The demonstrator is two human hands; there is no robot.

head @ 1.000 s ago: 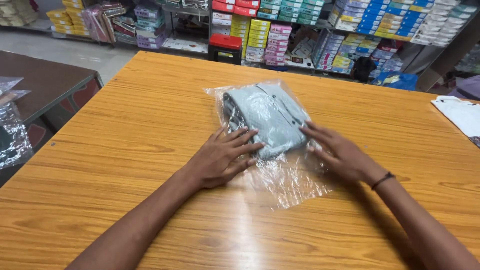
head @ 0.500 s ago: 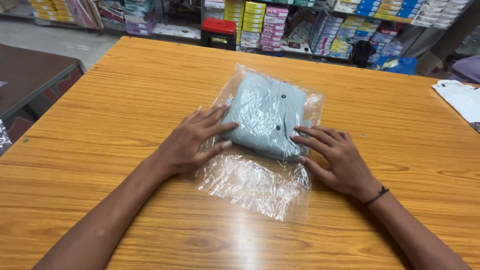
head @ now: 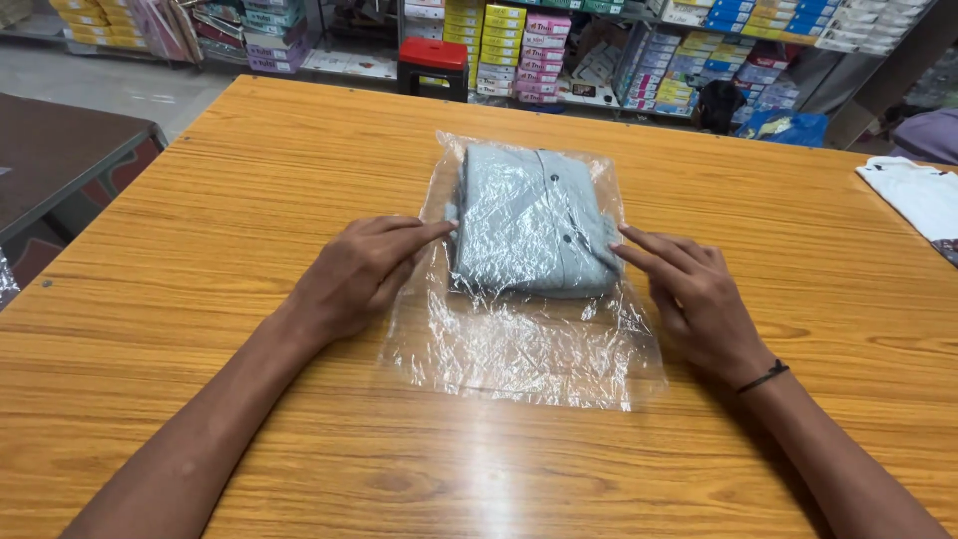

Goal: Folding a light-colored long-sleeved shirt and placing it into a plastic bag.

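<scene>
Your left hand lies flat, fingers loosely together, on the left edge of the clear plastic bag, gripping nothing. Keep it pressing lightly so the film stays smooth. The folded grey shirt sits inside the bag's far half, mid-desk, between both hands. Your right hand, fingers spread and empty, touches the shirt's right edge.

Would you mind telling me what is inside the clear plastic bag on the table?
A folded grey shirt with dark buttons fills the far end of the plastic bag; the near end lies flat with nothing in it. The shirt's underside and inner folds are hidden.
</scene>
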